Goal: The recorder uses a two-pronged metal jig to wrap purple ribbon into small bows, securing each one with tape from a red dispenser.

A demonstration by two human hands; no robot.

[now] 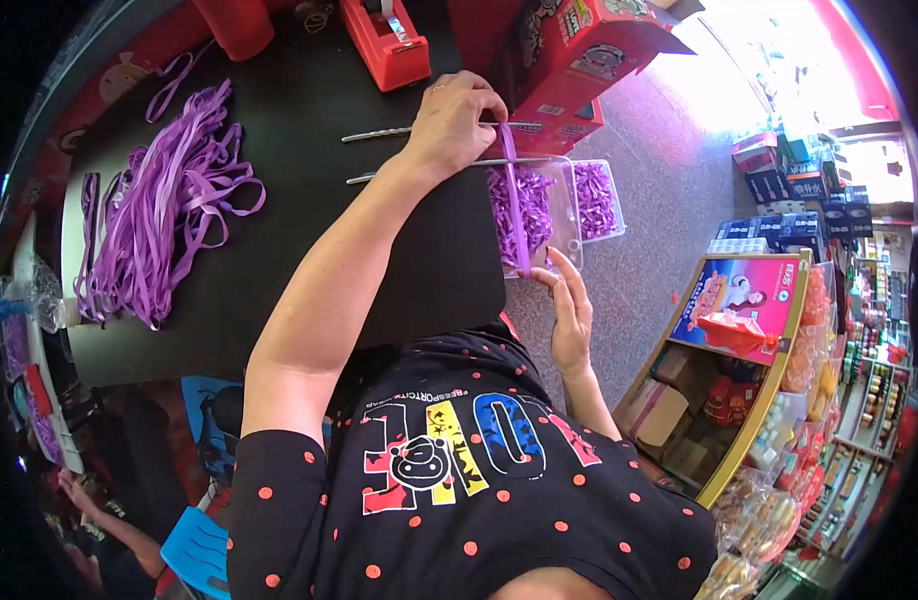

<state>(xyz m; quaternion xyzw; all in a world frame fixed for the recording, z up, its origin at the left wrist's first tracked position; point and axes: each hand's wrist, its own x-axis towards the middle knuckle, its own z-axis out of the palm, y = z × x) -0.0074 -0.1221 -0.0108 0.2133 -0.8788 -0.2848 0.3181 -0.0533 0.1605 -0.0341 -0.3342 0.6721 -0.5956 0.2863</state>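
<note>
A purple ribbon is stretched between my hands beside the right edge of the black table. My left hand pinches its far end, next to two thin metal rods that jut past the table edge. The ribbon crosses the rods there; whether it loops around them I cannot tell. My right hand holds the near end between thumb and fingertips, other fingers extended. Beneath the ribbon is a clear plastic box of short purple ribbon pieces. A heap of long purple ribbons lies on the table's left side.
A red tape dispenser and red cardboard boxes stand at the far side. A second clear box of ribbon pieces is right of the first. A wooden-framed display cabinet stands to the right. Another person's arm shows at lower left.
</note>
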